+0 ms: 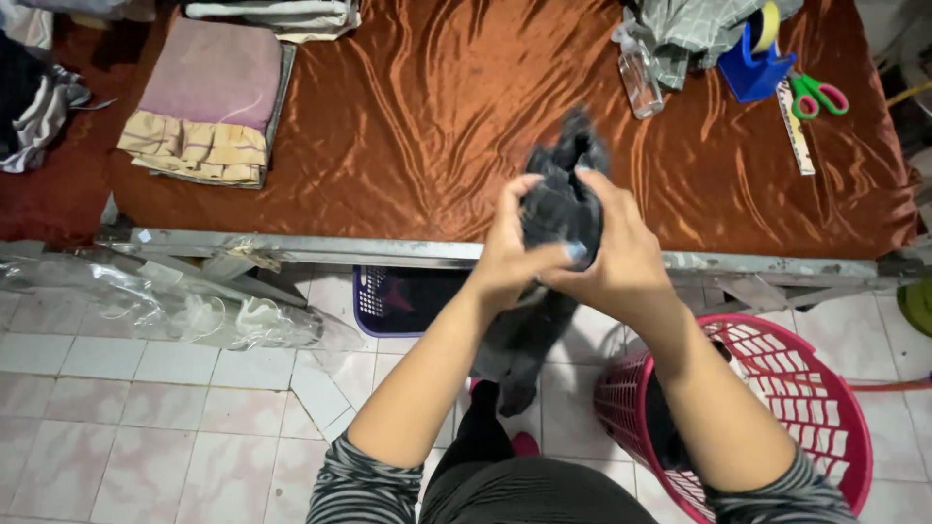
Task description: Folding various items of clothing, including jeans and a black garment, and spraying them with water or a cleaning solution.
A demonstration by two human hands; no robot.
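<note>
Both my hands grip a dark grey garment held up in front of the table edge. My left hand clutches its left side. My right hand wraps over its right side, fingers curled into the cloth. The upper end of the garment is blurred above my hands, and its lower part hangs down between my forearms toward the floor. A red plastic laundry basket stands on the tiled floor under my right forearm.
The table wears a rust-orange satin cloth. On it lie folded pink and yellow fabrics at left, a clear bottle, a blue holder, green scissors and a ruler at right. A purple basket sits under the table, beside crumpled clear plastic.
</note>
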